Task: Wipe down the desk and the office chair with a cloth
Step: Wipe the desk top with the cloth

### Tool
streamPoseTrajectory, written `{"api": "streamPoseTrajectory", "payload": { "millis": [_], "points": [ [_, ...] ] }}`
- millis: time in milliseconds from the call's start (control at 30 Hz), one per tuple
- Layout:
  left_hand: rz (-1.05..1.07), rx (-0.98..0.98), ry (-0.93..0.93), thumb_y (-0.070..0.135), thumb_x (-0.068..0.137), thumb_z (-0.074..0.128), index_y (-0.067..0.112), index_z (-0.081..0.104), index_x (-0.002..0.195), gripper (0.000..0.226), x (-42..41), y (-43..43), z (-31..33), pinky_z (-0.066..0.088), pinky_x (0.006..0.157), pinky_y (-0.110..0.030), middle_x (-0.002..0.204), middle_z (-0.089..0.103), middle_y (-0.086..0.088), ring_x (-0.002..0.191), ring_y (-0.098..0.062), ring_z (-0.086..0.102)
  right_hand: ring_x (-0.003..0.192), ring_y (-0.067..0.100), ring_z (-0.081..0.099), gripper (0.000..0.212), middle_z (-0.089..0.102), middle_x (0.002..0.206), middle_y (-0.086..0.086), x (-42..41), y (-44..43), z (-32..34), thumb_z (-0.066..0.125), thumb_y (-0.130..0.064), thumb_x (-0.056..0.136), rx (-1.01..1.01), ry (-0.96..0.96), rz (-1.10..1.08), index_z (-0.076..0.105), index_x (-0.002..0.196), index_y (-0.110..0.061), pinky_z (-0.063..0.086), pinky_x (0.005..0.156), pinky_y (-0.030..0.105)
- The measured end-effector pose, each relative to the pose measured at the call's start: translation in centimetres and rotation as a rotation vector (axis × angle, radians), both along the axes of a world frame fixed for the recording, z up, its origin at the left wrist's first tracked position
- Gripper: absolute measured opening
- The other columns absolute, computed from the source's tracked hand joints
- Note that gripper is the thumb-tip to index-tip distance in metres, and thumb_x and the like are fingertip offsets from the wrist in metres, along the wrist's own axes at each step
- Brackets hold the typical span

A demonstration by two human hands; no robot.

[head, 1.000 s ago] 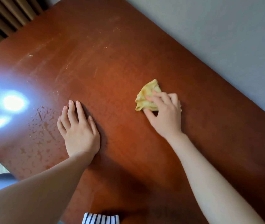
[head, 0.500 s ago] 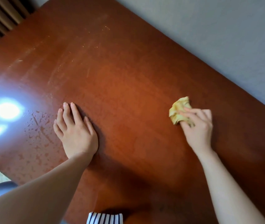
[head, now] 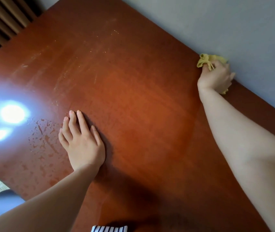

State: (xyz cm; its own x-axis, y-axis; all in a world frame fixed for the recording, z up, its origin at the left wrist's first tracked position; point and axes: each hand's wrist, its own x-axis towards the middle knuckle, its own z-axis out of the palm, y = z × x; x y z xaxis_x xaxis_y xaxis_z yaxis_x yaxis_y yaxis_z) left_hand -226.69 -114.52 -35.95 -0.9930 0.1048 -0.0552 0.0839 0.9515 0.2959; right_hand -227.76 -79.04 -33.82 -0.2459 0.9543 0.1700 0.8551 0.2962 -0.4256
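Reddish wooden desk (head: 133,97) fills the frame, with the grey wall (head: 217,22) along its far edge at upper right. Left hand (head: 83,144) lies flat at lower centre-left, fingers straight. Right hand (head: 215,77) grips the bunched yellow cloth (head: 205,60) right at that edge. Risks imo: the cloth smears the wall, or the droplets (head: 43,134) left of the flat hand get skipped and dry streaky.

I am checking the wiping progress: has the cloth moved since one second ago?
Yes. The cloth, gripped by the right hand, went from the middle of the desk to its far edge, against the wall.
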Motion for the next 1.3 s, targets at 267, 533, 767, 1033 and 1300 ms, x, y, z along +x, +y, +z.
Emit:
{"api": "streamPoseTrajectory", "payload": {
  "millis": [267,533,767,1033,1300],
  "points": [
    [0.013,-0.008,-0.005,0.031,0.096,0.022,0.009,0.023,0.149,0.058,-0.2,-0.1,0.1,0.008,0.116,-0.048,0.155,0.021,-0.013,0.142,-0.03,0.013,0.095,0.031,0.049,0.023,0.065,0.106,-0.001,-1.8,-9.2,-0.6,0.066,-0.026,0.081,0.073,-0.008,0.659,0.072,0.103,-0.025,0.039,0.077,0.038],
    [0.007,-0.003,-0.007,0.029,0.097,0.025,0.008,0.023,0.149,0.056,-0.4,-0.1,0.2,0.009,0.116,-0.049,0.155,0.021,-0.014,0.142,-0.031,0.013,0.079,0.018,0.047,0.031,0.069,0.097,-0.006,9.2,-15.9,-1.0,0.076,-0.014,0.067,-0.028,0.101,1.384,0.076,0.096,-0.024,0.041,0.069,0.03],
    [0.002,-0.005,-0.004,0.023,0.1,0.034,0.009,0.022,0.149,0.052,-0.3,-0.4,-0.1,0.009,0.116,-0.05,0.155,0.021,-0.014,0.142,-0.032,0.013,0.08,0.012,0.044,0.036,0.07,0.102,-0.005,15.9,-13.5,-0.6,0.068,-0.003,0.073,-0.106,0.012,1.749,0.075,0.102,-0.023,0.035,0.075,0.021],
    [-0.007,-0.003,-0.001,0.03,0.097,0.025,0.008,0.022,0.148,0.056,-0.1,-0.2,-0.1,0.01,0.115,-0.05,0.154,0.021,-0.014,0.142,-0.032,0.014,0.081,0.015,0.043,0.041,0.07,0.096,0.007,11.8,-5.0,0.4,0.078,0.011,0.064,-0.076,0.029,1.384,0.074,0.097,-0.012,0.042,0.075,0.016],
    [-0.007,0.0,0.002,0.029,0.098,0.026,0.009,0.022,0.149,0.055,-0.2,-0.3,-0.1,0.009,0.115,-0.049,0.155,0.021,-0.014,0.142,-0.031,0.013,0.089,0.036,0.051,0.028,0.069,0.101,0.012,7.4,2.3,-0.3,0.071,-0.004,0.078,0.07,-0.03,0.836,0.072,0.105,-0.009,0.034,0.078,0.021]
  ]
}}
